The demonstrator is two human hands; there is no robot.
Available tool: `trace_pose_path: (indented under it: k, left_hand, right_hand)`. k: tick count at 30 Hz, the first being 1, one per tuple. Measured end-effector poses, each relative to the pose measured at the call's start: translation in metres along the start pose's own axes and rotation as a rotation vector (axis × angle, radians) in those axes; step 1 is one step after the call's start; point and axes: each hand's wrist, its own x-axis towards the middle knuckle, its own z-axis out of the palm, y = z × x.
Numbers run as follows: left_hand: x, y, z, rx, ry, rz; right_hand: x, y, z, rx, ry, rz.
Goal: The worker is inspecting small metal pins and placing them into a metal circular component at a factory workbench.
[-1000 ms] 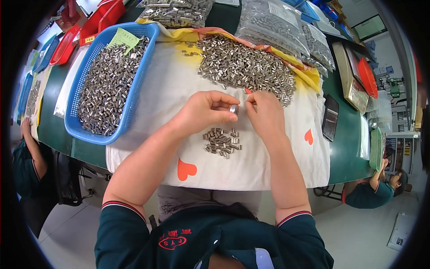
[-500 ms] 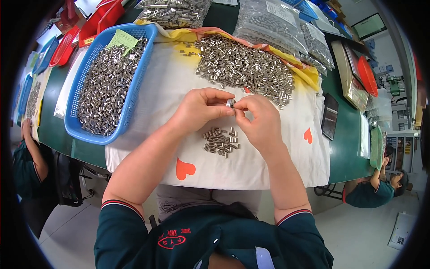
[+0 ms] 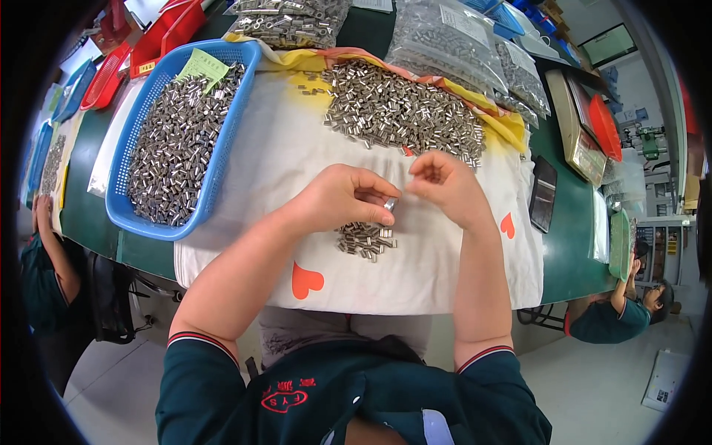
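My left hand (image 3: 343,196) is closed, pinching a small shiny metal sleeve (image 3: 391,203) between thumb and fingers. It hovers over a small pile of short metal sleeves (image 3: 367,243) on the white cloth and covers the pile's upper part. Apart from it, to the right, my right hand (image 3: 449,189) is raised with its fingers curled in. Motion smears those fingertips, so I cannot make out whether anything is between them. Behind both hands a large heap of the same silvery pieces (image 3: 404,107) spreads over the cloth.
A blue perforated basket (image 3: 205,200) full of metal pieces, with a green slip, stands at the left. Clear bags of metal parts (image 3: 445,37) line the back. At the right lie a black phone (image 3: 544,193) and a red tray (image 3: 607,127). Other people sit at both sides.
My hands have come apart. The right has moved right, away from the metal sleeve; the left has lowered slightly toward the small pile, keeping its pinch.
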Motion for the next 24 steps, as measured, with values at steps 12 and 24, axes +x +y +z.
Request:
trace_pose_path:
  k: [12, 24]
  left_hand:
    - [0.006, -0.008, -0.004, -0.151, 0.095, 0.025]
    - [0.006, -0.007, -0.004, -0.164, 0.188, 0.050]
  right_hand:
    - [0.005, 0.005, 0.024, -0.668, 0.378, -0.262]
    - [-0.017, -0.017, 0.036, -0.474, 0.172, -0.418]
